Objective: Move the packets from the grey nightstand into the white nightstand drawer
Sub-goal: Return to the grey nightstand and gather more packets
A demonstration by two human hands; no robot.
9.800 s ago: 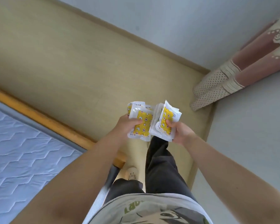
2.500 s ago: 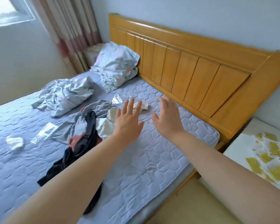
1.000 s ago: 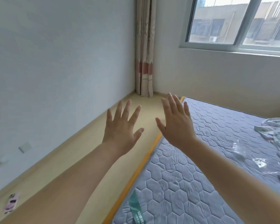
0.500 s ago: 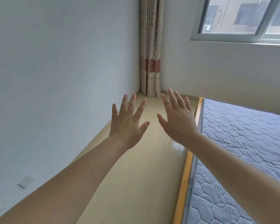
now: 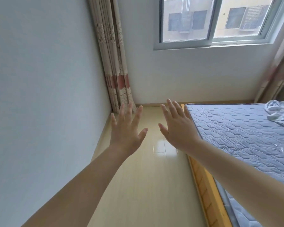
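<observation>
Both left hand (image 5: pixel 126 134) and right hand (image 5: pixel 178 129) spread (mattress (image 5: pixel 246 133) alongside).

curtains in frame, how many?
2. The left curtain hangs in the room corner, left of the window. The right curtain is right of the window at the frame edge, partly cut off. None seem hidden.

Left hand (image 5: pixel 126 131) and right hand (image 5: pixel 177 128) held out side by side at centre, backs to the camera, fingers straight and spread, not touching. Pale wooden floor (image 5: pixel 147 185) beneath, toward 6 o'clock. Plain wall (image 5: pixel 39 95) at 9 o'clock. Patterned curtain (image 5: pixel 115 63) at 11 o'clock, window (image 5: pixel 211 22) at 1 o'clock. Quilted blue mattress (image 5: pixel 244 136) at 3 o'clock, on a wooden bed frame (image 5: pixel 206 194) at 5 o'clock. Crumpled cloth (image 5: pixel 279 113) at the mattress's far right.
</observation>
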